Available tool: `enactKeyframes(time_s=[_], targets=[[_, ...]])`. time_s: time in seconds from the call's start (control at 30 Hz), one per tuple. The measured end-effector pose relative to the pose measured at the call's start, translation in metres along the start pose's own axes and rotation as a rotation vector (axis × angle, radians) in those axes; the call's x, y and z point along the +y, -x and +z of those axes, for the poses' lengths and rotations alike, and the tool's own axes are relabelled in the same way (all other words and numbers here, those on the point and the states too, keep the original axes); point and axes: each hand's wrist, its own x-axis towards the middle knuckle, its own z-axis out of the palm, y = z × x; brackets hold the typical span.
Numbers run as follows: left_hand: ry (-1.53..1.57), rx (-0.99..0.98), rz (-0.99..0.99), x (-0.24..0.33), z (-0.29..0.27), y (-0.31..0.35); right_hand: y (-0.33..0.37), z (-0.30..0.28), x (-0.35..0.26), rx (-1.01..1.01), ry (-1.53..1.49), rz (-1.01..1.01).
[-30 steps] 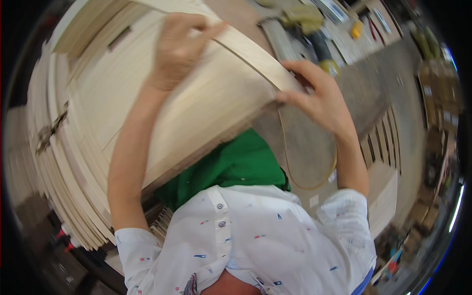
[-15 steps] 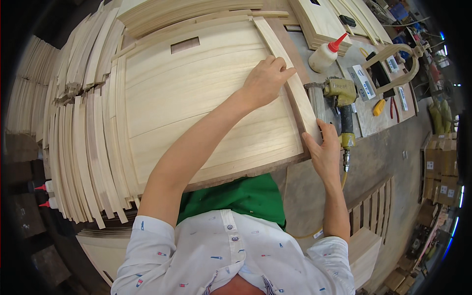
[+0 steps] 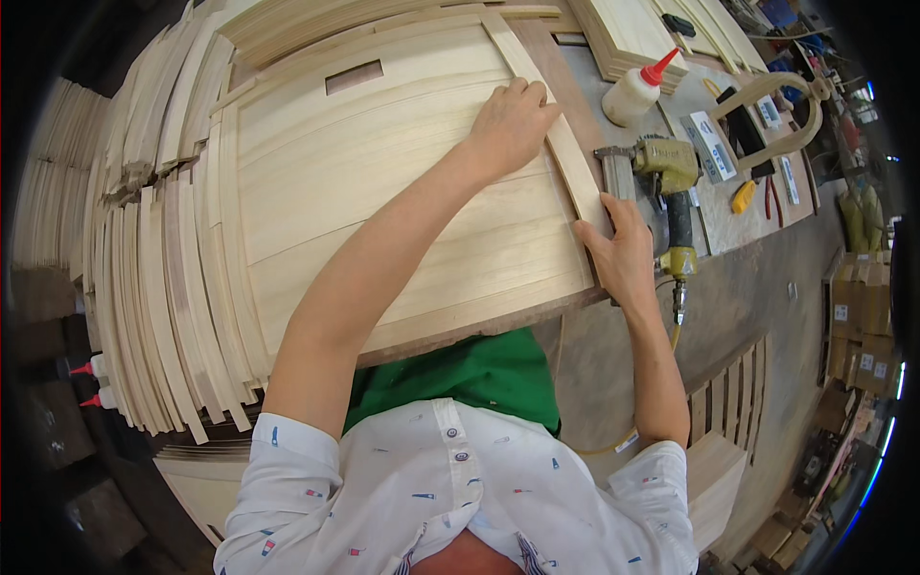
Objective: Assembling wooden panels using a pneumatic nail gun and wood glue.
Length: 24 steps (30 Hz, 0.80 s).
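"What is the right hand (image 3: 621, 247) doing?"
"It pinches the near end of a long wood strip (image 3: 572, 165), thumb on one side and fingers on the other."

"And the left hand (image 3: 517, 120)?"
"Its fingers are curled up on the same strip, farther along. I can't tell if they squeeze it."

"So where is the strip?"
"It runs from the right hand up past the left hand, on the side of a big wood board (image 3: 479, 240). The board is under the left hand."

"What else is near?"
"Just right of the right hand is an air tool (image 3: 668, 158) with a black handle. Right of the left hand stands a white bottle (image 3: 632, 96) with a red tip. Way left of both hands are lots of thin sticks (image 3: 177, 316)."
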Motion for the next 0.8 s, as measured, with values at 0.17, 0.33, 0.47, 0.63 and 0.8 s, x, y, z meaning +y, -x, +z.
enactKeyframes(time_s=[0.17,0.33,0.47,0.63,0.8], targets=[[-0.196,-0.208,0.065,-0.006,0.005,-0.013,-0.004,0.004,0.001,-0.001,0.050,-0.060],[-0.109,-0.170,0.071,-0.015,0.003,-0.017,-0.017,0.005,-0.005,-0.076,0.149,-0.086],[-0.102,-0.187,0.074,-0.006,-0.002,-0.016,-0.017,0.008,0.002,-0.134,0.226,-0.043],[-0.108,-0.170,0.089,-0.006,-0.002,-0.015,-0.016,0.005,0.001,-0.115,0.113,-0.052],[-0.019,-0.010,0.093,-0.023,0.003,-0.023,-0.026,0.003,-0.006,-0.192,0.127,-0.045]])
